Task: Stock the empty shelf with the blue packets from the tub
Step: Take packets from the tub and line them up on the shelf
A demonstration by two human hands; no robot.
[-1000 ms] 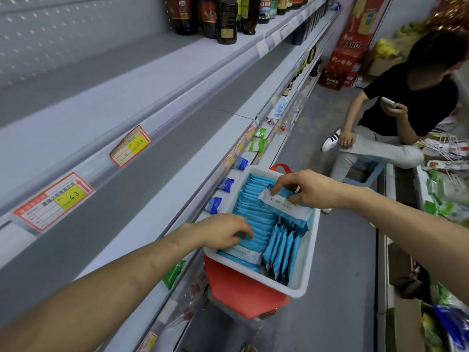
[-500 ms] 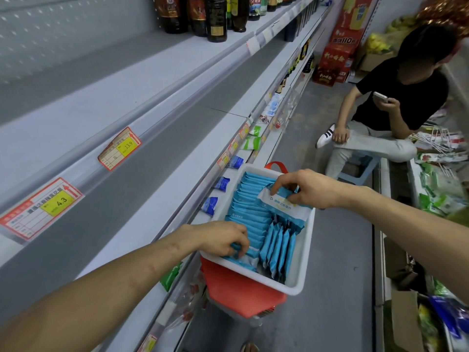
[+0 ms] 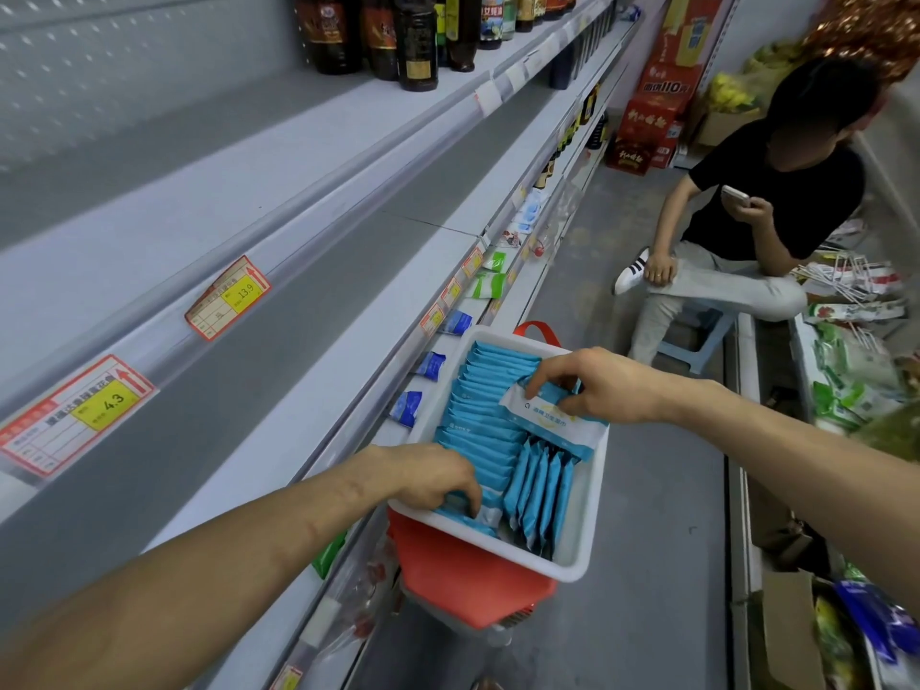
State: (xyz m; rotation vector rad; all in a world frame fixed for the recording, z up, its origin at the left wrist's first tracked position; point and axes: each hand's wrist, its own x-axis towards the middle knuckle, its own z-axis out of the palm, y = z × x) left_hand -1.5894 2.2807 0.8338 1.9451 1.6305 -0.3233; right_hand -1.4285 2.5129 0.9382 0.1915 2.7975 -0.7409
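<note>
Left grip [image 3: 433, 478]: clenched. Fingers curl down over the top edges of the near-end packets [image 3: 485, 512] and grasp them. The thumb is hidden.
Tub [image 3: 595, 520]: white and rectangular, seated on a red basket [image 3: 463, 575] in the aisle, just beside the shelving front.
Tub contents, main row: blue packets [image 3: 478, 420] stand on edge along the left side, from near wall to far wall, long axes across the tub.
Tub contents, corner stack [image 3: 537, 490]: more packets on edge in the near right corner, turned at a right angle to the main row.
Right grip [image 3: 597, 385]: clenched on the top packet [image 3: 552, 423], pinching its far edge. This packet lies flat, printed face up, over the corner stack. Its long axis runs across the tub, slightly slanted.
Empty shelf [image 3: 318, 390]: lies left of the tub and of both grips, running parallel to the tub's long side. No blue packets are visible on it.
Governing relation: judged, the transfer runs leftward from tub to shelf. The left grip is nearer the shelf, while the right must cross the tub.
Task status: judged early, since the tub is close to full.
Price tags [image 3: 229, 296]: clipped to the rail of the shelf above.
Bottles [image 3: 413, 37]: dark, upright on the top shelf.
Seated person [image 3: 766, 216]: far right of the aisle, holding a phone.
</note>
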